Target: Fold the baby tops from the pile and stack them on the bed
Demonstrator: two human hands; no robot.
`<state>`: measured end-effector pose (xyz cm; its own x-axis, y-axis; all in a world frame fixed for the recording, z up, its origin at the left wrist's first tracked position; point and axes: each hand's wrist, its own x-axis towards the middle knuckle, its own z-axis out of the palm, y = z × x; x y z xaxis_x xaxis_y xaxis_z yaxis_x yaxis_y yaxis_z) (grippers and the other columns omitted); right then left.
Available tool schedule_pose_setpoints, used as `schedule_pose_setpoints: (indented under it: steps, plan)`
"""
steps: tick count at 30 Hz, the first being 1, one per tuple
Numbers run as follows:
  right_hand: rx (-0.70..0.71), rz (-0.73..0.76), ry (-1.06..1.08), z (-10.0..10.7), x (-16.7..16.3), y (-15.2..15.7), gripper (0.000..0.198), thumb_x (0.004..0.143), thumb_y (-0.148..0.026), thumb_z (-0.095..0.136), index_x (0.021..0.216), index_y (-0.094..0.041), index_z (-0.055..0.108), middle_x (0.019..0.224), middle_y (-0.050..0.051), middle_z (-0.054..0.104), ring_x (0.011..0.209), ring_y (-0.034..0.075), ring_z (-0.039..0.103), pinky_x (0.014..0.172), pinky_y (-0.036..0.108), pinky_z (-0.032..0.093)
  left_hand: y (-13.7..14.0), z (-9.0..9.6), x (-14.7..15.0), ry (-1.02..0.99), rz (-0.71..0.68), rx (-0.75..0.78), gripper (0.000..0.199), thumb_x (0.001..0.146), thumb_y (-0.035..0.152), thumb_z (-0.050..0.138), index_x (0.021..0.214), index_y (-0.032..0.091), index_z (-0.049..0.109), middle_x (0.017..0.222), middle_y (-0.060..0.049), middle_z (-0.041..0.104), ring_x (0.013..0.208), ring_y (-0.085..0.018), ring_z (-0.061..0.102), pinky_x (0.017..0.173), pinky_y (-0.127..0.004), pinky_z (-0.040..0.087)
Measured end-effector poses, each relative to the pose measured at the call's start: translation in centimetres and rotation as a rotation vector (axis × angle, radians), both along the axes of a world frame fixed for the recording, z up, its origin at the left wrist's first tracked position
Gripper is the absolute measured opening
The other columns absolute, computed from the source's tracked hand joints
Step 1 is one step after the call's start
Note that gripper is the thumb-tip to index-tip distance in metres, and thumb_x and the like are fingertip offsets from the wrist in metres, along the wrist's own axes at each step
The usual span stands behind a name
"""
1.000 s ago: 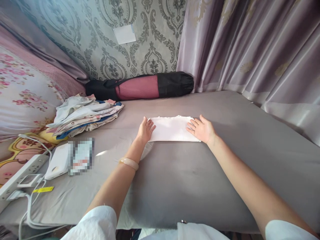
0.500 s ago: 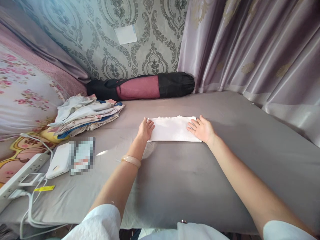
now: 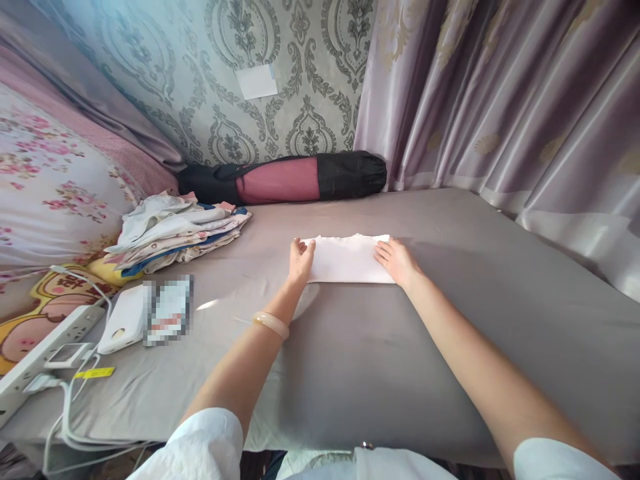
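A white cloth, folded into a flat rectangle with a slightly uneven far edge, lies on the grey bed sheet in front of me. My left hand is at its left end, with the fingers curled and the thumb along the cloth; the fingertips are partly hidden. Over the right end rests my right hand, its fingers stretched out flat on the fabric. A pale bangle circles my left wrist.
Folded clothes are piled at the left, near a flowered pillow. A power bank, a blurred-out object and a power strip with cables lie closer. Along the wall stretches a rolled mat in a bag.
My left hand has turned and curled its fingers at the cloth's left end, shifting slightly right. My right hand has moved slightly left, fingers closer together. The camera view has tilted a little.
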<state>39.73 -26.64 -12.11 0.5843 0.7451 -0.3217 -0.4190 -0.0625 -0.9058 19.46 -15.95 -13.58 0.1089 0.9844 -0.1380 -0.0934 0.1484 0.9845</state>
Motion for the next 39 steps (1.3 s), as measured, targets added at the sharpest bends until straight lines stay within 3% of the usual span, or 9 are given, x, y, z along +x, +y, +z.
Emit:
schedule_pose_setpoints:
  steps: [3, 9, 12, 24, 32, 39]
  plan:
    - [-0.043, 0.077, -0.317, -0.3, -1.3, 1.0, 0.051, 0.096, -0.036, 0.04, 0.146, -0.027, 0.038, 0.15, 0.01, 0.047, 0.133, 0.019, 0.051, 0.11, 0.042, 0.042, -1.0, 0.4, 0.7, 0.061, -0.133, 0.134, 0.046, 0.082, 0.018, 0.068, 0.126, 0.024, 0.056, 0.151, -0.011, 0.043, 0.145, -0.027, 0.032, 0.121, -0.041, 0.02]
    - [-0.206, 0.414, -1.356, -1.1, -4.2, 2.6, 0.051, 0.095, -0.023, 0.033, 0.142, -0.013, 0.048, 0.156, 0.013, 0.04, 0.147, 0.025, 0.029, 0.122, 0.046, 0.018, -2.1, 0.8, 2.7, 0.268, -0.369, 0.407, 0.045, 0.075, 0.003, 0.059, 0.116, 0.02, 0.062, 0.154, -0.012, 0.04, 0.152, -0.026, 0.015, 0.124, -0.042, 0.0]
    - [-0.297, 0.471, -1.59, -1.4, -5.1, 3.2, 0.054, 0.095, -0.021, 0.031, 0.145, -0.009, 0.045, 0.158, 0.015, 0.034, 0.149, 0.029, 0.023, 0.121, 0.053, 0.012, -1.8, 0.7, 3.3, 0.319, -0.389, 0.454, 0.041, 0.078, 0.007, 0.056, 0.117, 0.018, 0.062, 0.155, -0.014, 0.04, 0.152, -0.026, 0.011, 0.122, -0.045, -0.006]
    - [-0.32, 0.502, -1.672, -3.1, -5.3, 3.7, 0.055, 0.096, -0.026, 0.03, 0.149, -0.016, 0.042, 0.156, 0.008, 0.04, 0.146, 0.027, 0.028, 0.12, 0.052, 0.016, -0.7, -2.2, 3.1, 0.383, -0.405, 0.416, 0.029, 0.084, 0.022, 0.061, 0.111, 0.026, 0.067, 0.15, -0.008, 0.048, 0.152, -0.026, 0.014, 0.121, -0.045, -0.01]
    - [-0.32, 0.524, -1.659, -2.6, -5.3, 3.6, 0.053, 0.098, -0.027, 0.028, 0.148, -0.016, 0.044, 0.156, 0.009, 0.039, 0.147, 0.027, 0.028, 0.12, 0.052, 0.017, -1.4, -1.9, 2.8, 0.352, -0.392, 0.452, 0.027, 0.086, 0.029, 0.059, 0.112, 0.024, 0.064, 0.153, -0.009, 0.043, 0.152, -0.027, 0.012, 0.122, -0.047, -0.007]
    - [-0.332, 0.5, -1.677, -2.4, -6.4, 2.5, 0.055, 0.098, -0.027, 0.028, 0.15, -0.013, 0.041, 0.159, 0.012, 0.032, 0.149, 0.029, 0.023, 0.12, 0.056, 0.014, -2.4, -1.9, 1.8, 0.463, -0.388, 0.529, 0.041, 0.089, 0.029, 0.054, 0.13, 0.023, 0.057, 0.158, -0.01, 0.036, 0.153, -0.028, 0.007, 0.122, -0.05, -0.007]
